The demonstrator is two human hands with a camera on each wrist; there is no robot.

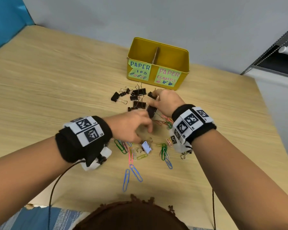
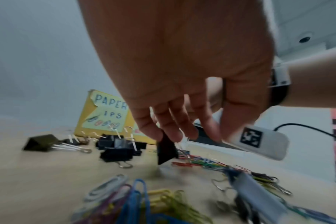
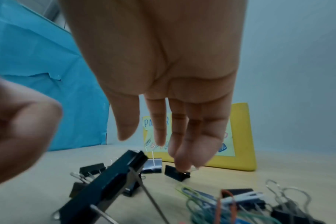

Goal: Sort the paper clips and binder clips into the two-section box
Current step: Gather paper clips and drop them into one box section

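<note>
The yellow two-section box [image 1: 184, 68] stands at the back, labelled for paper clips on the left and paper clamps on the right. Black binder clips [image 1: 137, 92] lie in front of it. Coloured paper clips [image 1: 135, 174] lie nearer me, around a pale blue binder clip [image 1: 146, 146]. My right hand [image 1: 156, 95] reaches down with straight fingers [image 3: 182, 159] touching a small black binder clip [image 3: 176, 173]. My left hand [image 1: 136, 128] hovers with loosely extended fingers [image 2: 175, 130] against a large tilted black binder clip [image 1: 151, 111]. I cannot tell whether either hand grips that clip.
The wooden table [image 1: 56, 97] ends at its right edge beside a white cabinet [image 1: 276, 100]. A blue panel [image 1: 5, 19] stands at the back left, with a grey wall behind the box. Cables [image 1: 55, 185] trail from both wrist bands toward me.
</note>
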